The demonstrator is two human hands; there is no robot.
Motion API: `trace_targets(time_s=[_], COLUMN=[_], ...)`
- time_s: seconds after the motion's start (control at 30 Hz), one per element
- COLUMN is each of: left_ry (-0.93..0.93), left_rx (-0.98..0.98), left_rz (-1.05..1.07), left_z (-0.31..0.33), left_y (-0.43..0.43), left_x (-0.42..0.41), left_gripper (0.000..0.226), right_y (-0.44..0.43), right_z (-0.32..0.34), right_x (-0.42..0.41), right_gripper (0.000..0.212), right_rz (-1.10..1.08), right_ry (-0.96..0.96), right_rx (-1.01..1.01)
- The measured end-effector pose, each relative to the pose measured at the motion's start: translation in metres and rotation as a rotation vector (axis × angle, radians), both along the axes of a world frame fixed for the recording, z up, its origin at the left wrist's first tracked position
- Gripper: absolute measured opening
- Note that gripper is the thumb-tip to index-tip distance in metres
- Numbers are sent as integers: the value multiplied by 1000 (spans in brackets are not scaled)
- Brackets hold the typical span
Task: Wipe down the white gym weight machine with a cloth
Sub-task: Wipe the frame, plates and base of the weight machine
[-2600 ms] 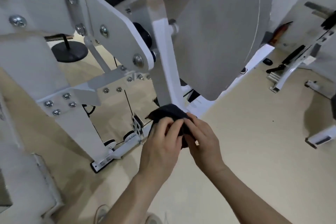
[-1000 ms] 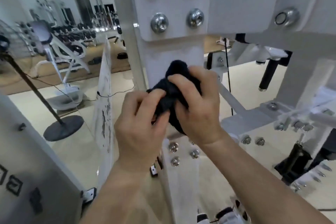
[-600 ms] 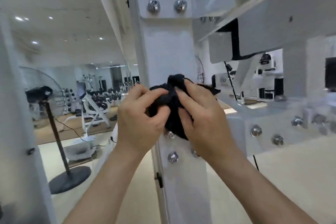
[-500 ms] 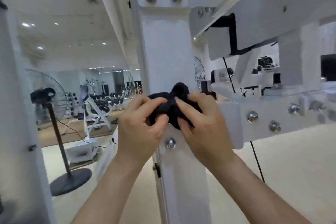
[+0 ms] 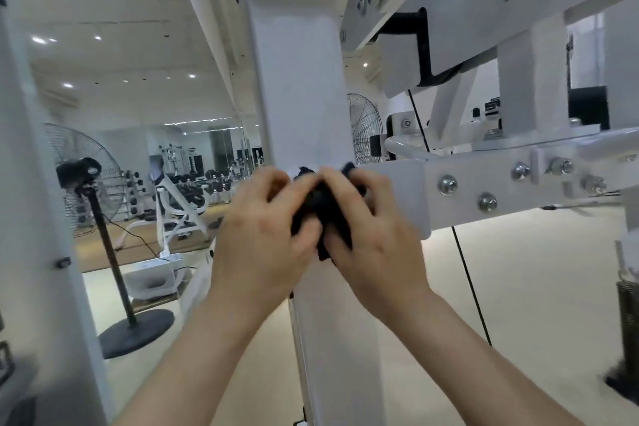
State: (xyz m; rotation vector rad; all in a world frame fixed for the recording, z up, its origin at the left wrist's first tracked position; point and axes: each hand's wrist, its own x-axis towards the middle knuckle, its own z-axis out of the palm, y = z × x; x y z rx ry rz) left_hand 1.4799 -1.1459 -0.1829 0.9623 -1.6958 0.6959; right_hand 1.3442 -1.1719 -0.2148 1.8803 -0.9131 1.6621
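Hands side by side | left grip [image 5: 262,239], right grip [image 5: 375,245] clutch cloth [image 5: 323,209] | on machine post [image 5: 299,86]

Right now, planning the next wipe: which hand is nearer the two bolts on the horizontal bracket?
Right. The right hand grips the cloth just left of the bolts; the left hand is farther left, beyond the cloth.

So the cloth [image 5: 325,214] is held bunched up between the left hand [image 5: 262,239] and the right hand [image 5: 373,239], right in front of the machine's upright post [image 5: 297,86]. A crossbeam [image 5: 484,183] is bolted on to the right of that post. A stand fan [image 5: 83,176] is parked off to the left, further back, and a second fan [image 5: 364,130] is tucked in behind the post.
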Motion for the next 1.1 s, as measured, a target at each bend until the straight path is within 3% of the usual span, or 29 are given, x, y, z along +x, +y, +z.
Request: trace_targets(time_s=[0.07, 0.13, 0.27, 0.33, 0.43, 0.53, 0.67, 0.87, 0.93, 1.1], left_ry=[158, 237, 67, 91, 453, 787, 767, 660, 686, 732], left_rx=[83, 143, 143, 135, 157, 451, 479, 450, 466, 410], left_rz=[-82, -148, -176, -207, -282, -480, -531, -580, -620, -615], left_z=[8, 1, -37, -42, -31, -21, -24, -43, -45, -48], left_y=[-2, -1, 11, 11, -4, -20, -30, -40, -44, -49], left_x=[4, 6, 1, 3, 13, 12, 6, 7, 5, 3], left_gripper=[32, 36, 36, 33, 20, 17, 16, 29, 29, 25], right_y=[0, -2, -4, -2, 0, -7, -20, -15, -14, -2], right_z=[10, 6, -39, -44, -18, 4, -1, -13, -21, -24], right_x=[8, 10, 1, -1, 14, 25, -9, 32, 27, 9], right_gripper=[58, 46, 18, 20, 33, 31, 22, 37, 40, 23], right_rz=[-9, -1, 24, 31, 88, 18, -163, 62, 45, -112], right_ry=[78, 72, 41, 40, 37, 199, 177, -143, -58, 166], right_rx=[-24, -48, -7, 41, 21, -32, -183, -114, -143, -86])
